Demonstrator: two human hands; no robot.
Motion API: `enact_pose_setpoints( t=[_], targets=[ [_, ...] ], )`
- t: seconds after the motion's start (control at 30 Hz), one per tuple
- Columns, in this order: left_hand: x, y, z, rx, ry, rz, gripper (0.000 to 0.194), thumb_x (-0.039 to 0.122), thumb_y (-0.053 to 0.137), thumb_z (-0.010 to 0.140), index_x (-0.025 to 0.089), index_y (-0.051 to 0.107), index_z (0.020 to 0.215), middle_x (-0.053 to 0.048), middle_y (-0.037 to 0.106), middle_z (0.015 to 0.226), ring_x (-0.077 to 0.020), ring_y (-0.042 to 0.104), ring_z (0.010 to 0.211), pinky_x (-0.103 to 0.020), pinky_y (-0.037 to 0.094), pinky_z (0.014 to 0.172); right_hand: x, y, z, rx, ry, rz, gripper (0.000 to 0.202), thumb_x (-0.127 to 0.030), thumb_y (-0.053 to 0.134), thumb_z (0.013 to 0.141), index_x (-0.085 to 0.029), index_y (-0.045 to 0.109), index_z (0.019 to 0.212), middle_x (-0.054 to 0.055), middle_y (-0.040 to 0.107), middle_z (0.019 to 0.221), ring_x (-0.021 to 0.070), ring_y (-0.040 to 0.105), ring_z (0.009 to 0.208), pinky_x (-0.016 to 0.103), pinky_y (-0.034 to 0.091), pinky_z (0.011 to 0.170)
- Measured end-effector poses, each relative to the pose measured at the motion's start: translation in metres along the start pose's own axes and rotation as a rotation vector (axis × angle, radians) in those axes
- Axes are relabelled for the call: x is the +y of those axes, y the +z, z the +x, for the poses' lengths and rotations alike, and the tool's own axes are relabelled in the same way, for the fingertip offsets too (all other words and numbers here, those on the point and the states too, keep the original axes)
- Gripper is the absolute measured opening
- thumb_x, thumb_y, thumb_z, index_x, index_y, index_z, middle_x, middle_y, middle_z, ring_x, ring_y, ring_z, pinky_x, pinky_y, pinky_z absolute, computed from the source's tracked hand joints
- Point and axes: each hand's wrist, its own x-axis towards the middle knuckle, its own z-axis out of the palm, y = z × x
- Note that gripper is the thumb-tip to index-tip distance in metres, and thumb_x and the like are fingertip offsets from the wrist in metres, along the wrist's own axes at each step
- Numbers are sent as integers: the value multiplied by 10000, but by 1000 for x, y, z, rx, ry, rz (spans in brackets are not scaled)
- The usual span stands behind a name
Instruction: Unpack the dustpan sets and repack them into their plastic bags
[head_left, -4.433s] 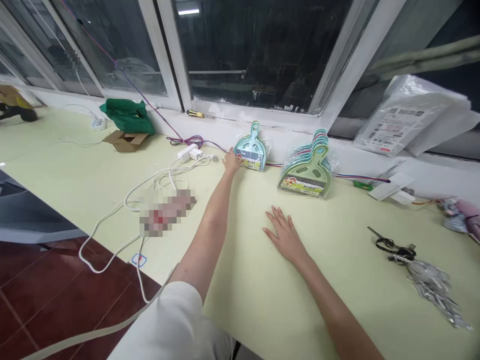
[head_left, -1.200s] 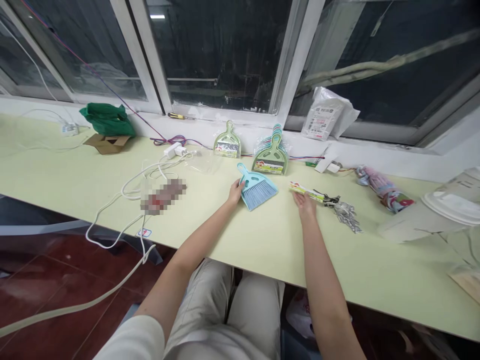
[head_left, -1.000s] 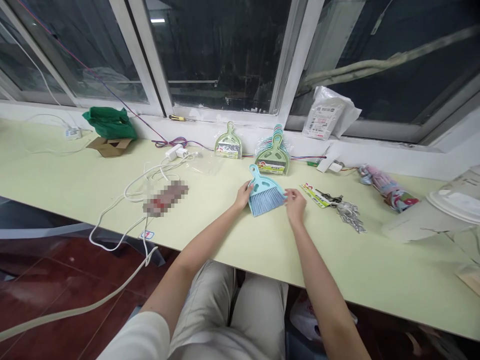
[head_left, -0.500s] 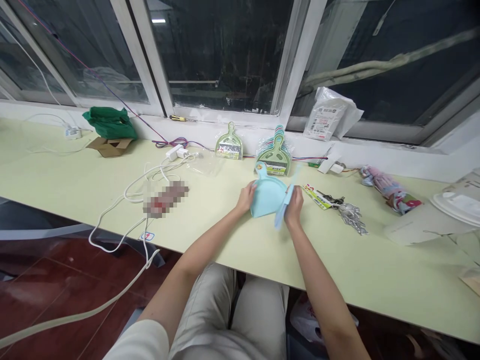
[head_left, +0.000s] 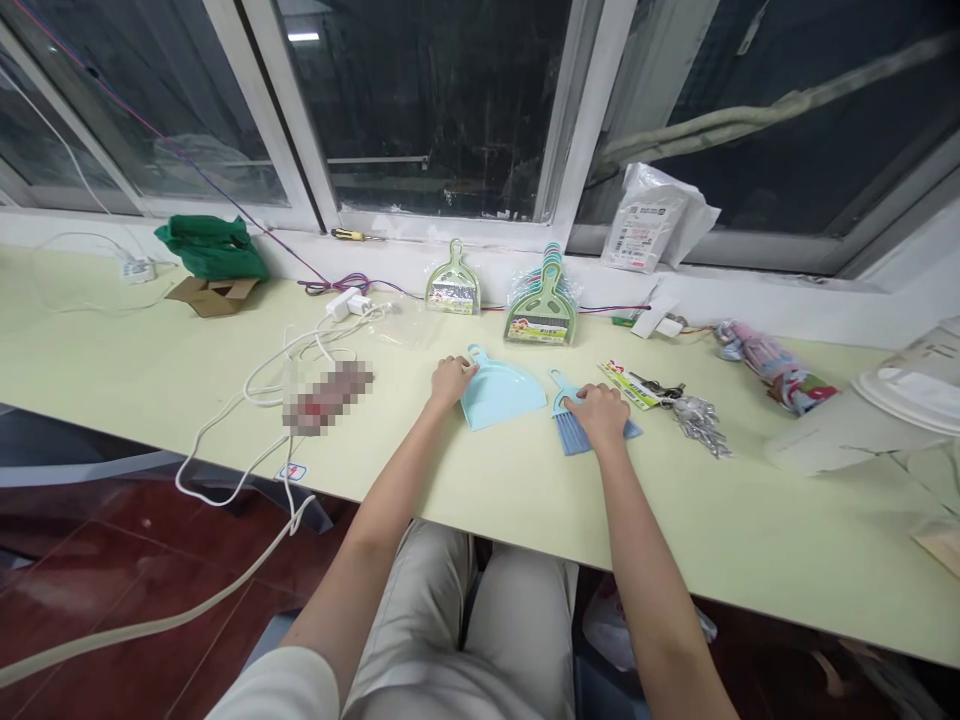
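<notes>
A light-blue dustpan (head_left: 504, 393) lies on the table with its handle pointing to the window. My left hand (head_left: 451, 380) is closed at its left edge, near the base of the handle. To the right of the dustpan, a small blue hand brush (head_left: 574, 436) rests on the tabletop, bristles toward me. Over its right part sits my right hand (head_left: 604, 412), thumb and fingers bent onto the brush and covering some of it. Just beyond that hand lie a green-and-white label card (head_left: 627, 384) and a bunch of silvery ties (head_left: 699, 425).
Packed green dustpan sets (head_left: 543, 310) and a single set (head_left: 453, 283) lean by the window. White cables (head_left: 259, 388) trail across the left side. A white lidded bucket (head_left: 847, 425) and a folded umbrella (head_left: 776, 367) stand and lie at right.
The dustpan and brush, held up and close together before, have moved apart and down onto the table. My left hand shifted left, and the brush turned flat under my right hand.
</notes>
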Motion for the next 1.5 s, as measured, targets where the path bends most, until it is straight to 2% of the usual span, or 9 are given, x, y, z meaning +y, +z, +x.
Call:
enact_pose_setpoints(
  t=[0.13,0.23,0.37,0.5,0.63,0.83,1.03,1.23,1.5],
  targets=[
    [-3,1,2,-59,-16,60,269,384,486,880,211,668,978,-97,686,990,-233,610,950,-303,431,771,1,-2,3,-33,27,23,289,-364,650,737,-173,697,948,123,656,1037,278,560,1020,375,374,843],
    [-1,5,3,-73,-25,69,245,337,464,881,208,668,920,-99,695,926,-235,625,916,-308,432,766,-5,-3,2,17,46,134,268,-366,631,755,-190,688,949,98,661,1038,254,583,986,347,390,813],
    [17,17,-7,-93,34,-65,238,363,482,869,206,659,844,-89,692,871,-230,629,849,-304,428,736,-27,0,-6,95,-65,319,211,-366,597,796,-221,667,933,50,660,1030,215,589,968,313,408,807],
    [42,28,-24,-220,299,-243,351,433,407,912,202,645,797,-60,671,788,-205,609,757,-300,436,734,-48,7,-15,88,-178,356,166,-323,605,804,-209,661,911,58,651,1005,221,575,998,306,419,813],
    [52,30,-32,-330,592,-311,285,299,390,911,206,652,848,-37,668,832,-183,598,793,-280,442,780,-48,8,-13,69,-180,374,159,-283,607,813,-206,661,941,60,636,1033,202,592,975,287,430,795],
    [48,30,-27,-269,643,-158,211,209,500,854,211,633,1018,-46,645,965,-179,593,881,-283,445,787,-36,2,-8,33,-69,299,168,-294,615,813,-203,659,947,64,636,1046,201,623,923,285,431,748],
    [61,35,-27,65,760,88,243,134,498,864,185,576,1088,-144,573,1171,-257,526,1106,-402,408,920,-42,3,-10,-64,-84,285,169,-348,629,817,-206,663,902,70,654,1013,210,636,912,288,429,744],
    [64,38,-21,36,938,47,303,120,370,911,201,595,1097,-134,582,1222,-235,509,1189,-415,341,1031,-40,9,-5,-61,-103,290,155,-319,632,828,-216,659,941,69,637,1073,197,635,925,275,429,753],
    [66,47,-6,-147,886,42,194,135,470,875,159,652,936,-142,656,1015,-227,615,1005,-380,429,956,-41,11,1,-86,-149,302,128,-279,615,827,-204,658,923,72,635,1081,192,630,943,273,434,771]
  ],
)
